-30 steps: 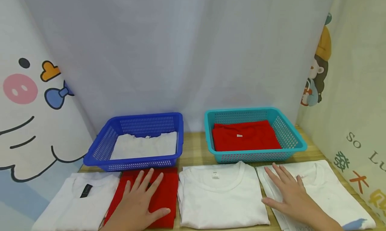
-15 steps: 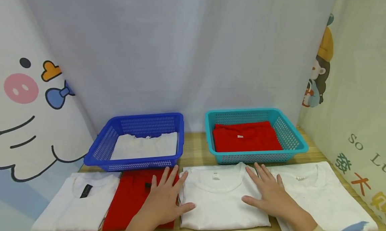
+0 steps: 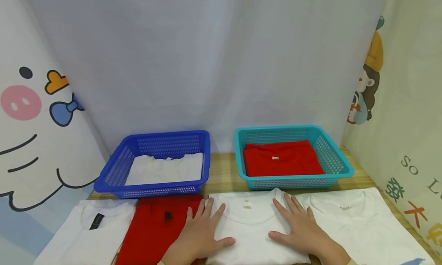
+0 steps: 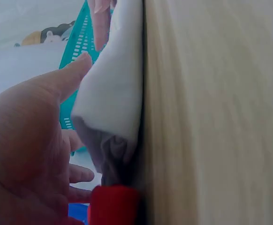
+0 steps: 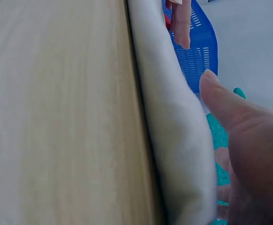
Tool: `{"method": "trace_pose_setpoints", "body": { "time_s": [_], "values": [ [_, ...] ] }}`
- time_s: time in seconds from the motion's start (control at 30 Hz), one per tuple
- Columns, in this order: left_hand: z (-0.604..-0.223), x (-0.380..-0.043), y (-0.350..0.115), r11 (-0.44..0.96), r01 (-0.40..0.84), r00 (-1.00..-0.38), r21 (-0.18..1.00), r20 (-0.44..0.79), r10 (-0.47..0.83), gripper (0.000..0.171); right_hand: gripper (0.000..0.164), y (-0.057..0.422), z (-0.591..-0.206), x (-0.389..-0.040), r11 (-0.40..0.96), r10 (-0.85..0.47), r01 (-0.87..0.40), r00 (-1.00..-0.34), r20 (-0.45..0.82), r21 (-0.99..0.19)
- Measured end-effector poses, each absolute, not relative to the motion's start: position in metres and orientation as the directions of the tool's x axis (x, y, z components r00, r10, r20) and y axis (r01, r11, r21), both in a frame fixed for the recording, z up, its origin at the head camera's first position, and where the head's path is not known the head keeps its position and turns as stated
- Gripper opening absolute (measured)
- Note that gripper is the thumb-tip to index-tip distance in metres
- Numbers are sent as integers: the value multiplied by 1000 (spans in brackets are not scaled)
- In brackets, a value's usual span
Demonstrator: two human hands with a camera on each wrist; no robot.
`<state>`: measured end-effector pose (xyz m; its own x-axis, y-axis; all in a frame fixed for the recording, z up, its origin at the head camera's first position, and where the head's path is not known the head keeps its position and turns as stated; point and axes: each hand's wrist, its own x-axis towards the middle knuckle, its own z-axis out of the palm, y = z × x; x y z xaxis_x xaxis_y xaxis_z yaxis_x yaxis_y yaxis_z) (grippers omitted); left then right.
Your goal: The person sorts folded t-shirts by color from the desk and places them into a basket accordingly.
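Note:
In the head view a folded white T-shirt (image 3: 248, 240) lies at the table's middle, a small label at its collar. My left hand (image 3: 202, 234) is over its left edge, fingers spread and straight. Over its right side is my right hand (image 3: 302, 232), fingers likewise extended. The left wrist view shows the thumb of my left hand (image 4: 38, 122) close to the shirt's folded edge (image 4: 110, 89). From the right wrist, the thumb of my right hand (image 5: 254, 136) is beside the white fold (image 5: 174, 122). Whether the palms touch cloth, I cannot tell.
A folded red shirt (image 3: 148, 234) and a white one (image 3: 93, 242) lie to the left, another white shirt (image 3: 366, 226) to the right. Behind stand a blue basket (image 3: 155, 190) holding white cloth and a teal basket (image 3: 293, 183) holding a red shirt.
Both hands have shifted inward: the left moved right from the red shirt to the middle white shirt's edge, and the right moved left from the right-hand white shirt onto the middle one.

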<state>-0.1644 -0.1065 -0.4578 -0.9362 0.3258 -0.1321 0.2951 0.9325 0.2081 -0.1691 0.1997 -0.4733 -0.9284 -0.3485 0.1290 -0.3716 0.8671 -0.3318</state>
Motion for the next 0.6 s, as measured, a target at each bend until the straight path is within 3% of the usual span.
{"method": "trace_pose_setpoints", "body": {
  "time_s": [0.33, 0.6],
  "values": [
    [-461, -160, -92, 928, 257, -930, 271, -192, 314, 102, 97, 191, -475, -168, 849, -358, -324, -934, -3, -417],
    [-457, -162, -81, 945, 209, -935, 252, -231, 269, 101, 99, 189, -469, -166, 853, -320, -263, -946, -53, -450]
  ]
}}
